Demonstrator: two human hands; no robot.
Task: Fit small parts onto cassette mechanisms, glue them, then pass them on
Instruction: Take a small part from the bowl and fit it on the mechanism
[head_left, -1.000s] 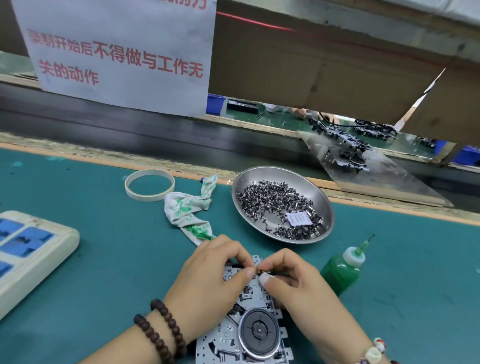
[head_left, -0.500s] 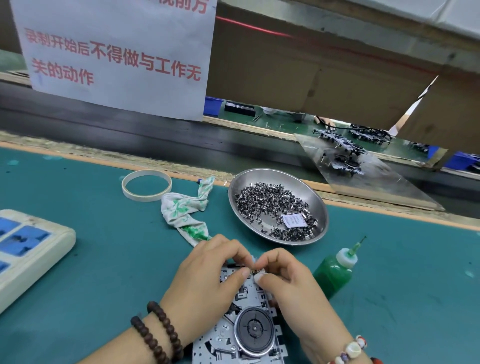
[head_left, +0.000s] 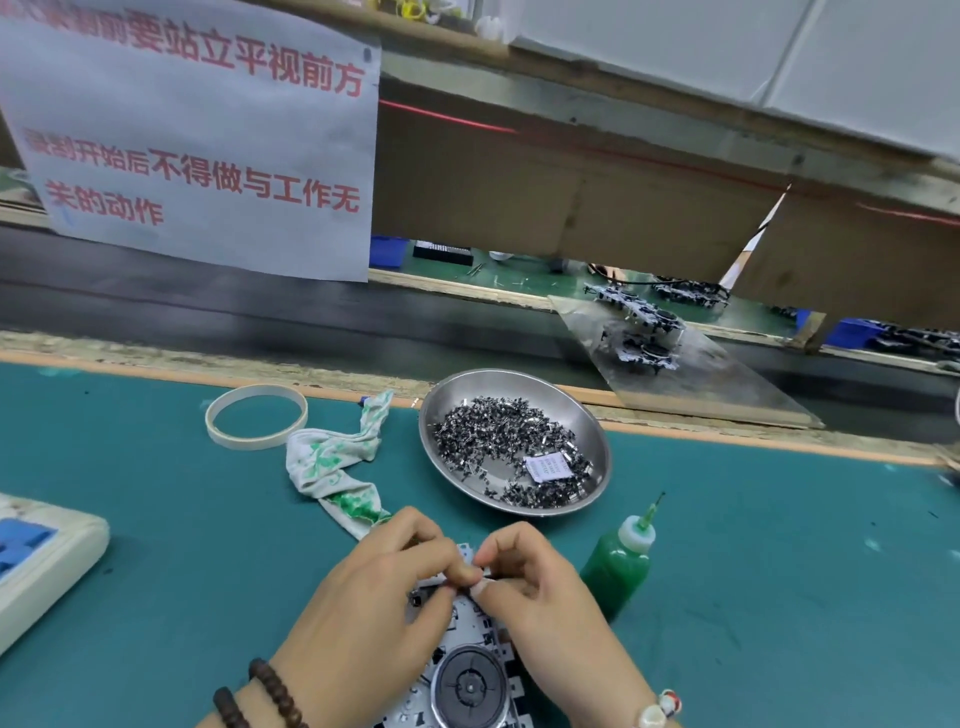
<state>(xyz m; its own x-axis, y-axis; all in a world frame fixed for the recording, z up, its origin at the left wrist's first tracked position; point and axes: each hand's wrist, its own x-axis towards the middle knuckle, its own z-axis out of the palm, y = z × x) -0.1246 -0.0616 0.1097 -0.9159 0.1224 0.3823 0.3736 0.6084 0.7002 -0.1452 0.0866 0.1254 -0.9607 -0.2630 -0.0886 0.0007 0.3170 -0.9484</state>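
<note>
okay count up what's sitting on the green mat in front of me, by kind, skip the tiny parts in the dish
Metal dish: 1
Green glue bottle: 1
Tape ring: 1
Stained rag: 1
Power strip: 1
Cassette mechanism, under both hands: 1
Total: 6

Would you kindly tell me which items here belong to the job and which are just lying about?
Job: cassette mechanism, metal dish of small parts, green glue bottle, left hand, right hand.
Lying about: tape ring, stained rag, power strip.
</note>
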